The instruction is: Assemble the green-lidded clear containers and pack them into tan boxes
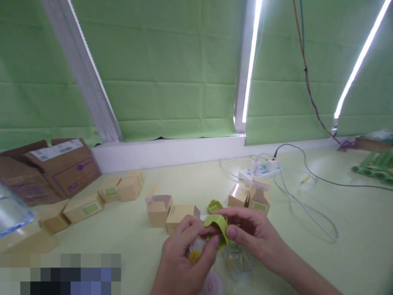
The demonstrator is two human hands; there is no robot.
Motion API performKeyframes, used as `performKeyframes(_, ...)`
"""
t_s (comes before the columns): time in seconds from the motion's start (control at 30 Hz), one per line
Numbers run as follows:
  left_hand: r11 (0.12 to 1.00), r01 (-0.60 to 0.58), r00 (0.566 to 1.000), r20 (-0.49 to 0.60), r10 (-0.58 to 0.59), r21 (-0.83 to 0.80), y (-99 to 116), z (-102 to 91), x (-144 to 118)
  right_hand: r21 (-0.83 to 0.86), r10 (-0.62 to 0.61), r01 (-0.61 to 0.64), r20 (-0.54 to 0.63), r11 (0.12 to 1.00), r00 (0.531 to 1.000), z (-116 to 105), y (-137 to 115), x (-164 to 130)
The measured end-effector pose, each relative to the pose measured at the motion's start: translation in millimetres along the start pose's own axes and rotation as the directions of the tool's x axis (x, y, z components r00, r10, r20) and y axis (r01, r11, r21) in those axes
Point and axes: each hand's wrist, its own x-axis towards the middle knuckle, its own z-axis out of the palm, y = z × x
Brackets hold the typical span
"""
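Both hands meet over the near middle of the table, around a yellow-green plastic piece with a curved, scalloped edge (221, 229). My left hand (186, 250) is closed on its left side, thumb and fingers pressed against it. Below those fingers show a whitish item and a yellow round part (194, 257); how they are held is partly hidden. My right hand (253, 235) pinches the right edge of the green piece between thumb and fingers. Just beyond lies another green scalloped piece (215, 206). Under the hands are a clear plastic piece (241, 258) and a pale pink round item (214, 283).
Small tan boxes, including an open one (159, 211), stand beyond my hands and at left. A large brown carton (69, 168) is at back left. A white power strip (259, 172) trails cables rightward. Green tubes (376, 168) lie far right.
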Motion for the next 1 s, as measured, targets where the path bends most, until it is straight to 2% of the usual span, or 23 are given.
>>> performKeyframes(0.3, 0.993, 0.087, 0.996, -0.033, -0.085, 0.08, -4.6, -1.6, 2.2, 0.028, 0.065, -0.066, 0.02, 0.997, 0.998, 1.4, 0.5, 1.4)
performKeyframes(0.47, 0.991, 0.098, 0.994, -0.051, -0.094, 0.095, -5.9, -1.6, 1.4, 0.132, 0.099, -0.094, -0.033, 0.987, 0.995, 5.0, 4.6, 4.9)
performKeyframes(0.63, 0.991, 0.077, 0.995, -0.077, -0.069, 0.111, -5.6, -2.2, 1.3, 0.138, 0.129, -0.116, -0.087, 0.984, 0.988, 6.5, 6.1, 7.9)
performKeyframes(0.77, 0.988, 0.042, 0.996, -0.087, -0.029, 0.151, -8.5, -3.3, 0.6, 0.121, 0.121, -0.112, -0.073, 0.986, 0.99, 6.0, 6.8, 7.5)
performKeyframes(1.0, 0.991, -0.002, 1.0, -0.025, 0.005, 0.136, -13.8, -4.2, 1.2, 0.085, 0.156, -0.146, -0.134, 0.986, 0.979, 4.1, 13.5, 6.7)
